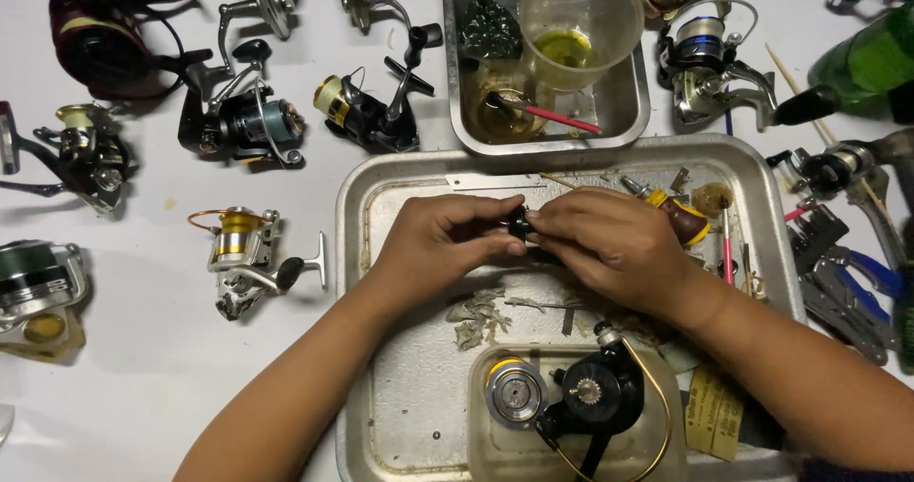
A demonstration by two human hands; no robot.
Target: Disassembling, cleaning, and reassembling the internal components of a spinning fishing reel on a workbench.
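My left hand (pixel 440 240) and my right hand (pixel 609 244) meet over a metal tray (pixel 381 349) and pinch a small black part (pixel 519 221) between their fingertips. Most of the part is hidden by my fingers. Below my hands, a clear tub (pixel 486 444) holds a black fishing reel body (pixel 595 394) with a silver spool (pixel 515 393) and a gold bail wire. A yellow-handled screwdriver (pixel 678 210) lies just behind my right hand.
A smaller steel pan (pixel 624 111) at the back holds a clear plastic cup (pixel 581 25) and a red-handled brush (pixel 562 118). Several fishing reels (pixel 249 254) lie on the white table at left and back. Pliers (pixel 857 292) and a green bottle (pixel 862 68) sit at right.
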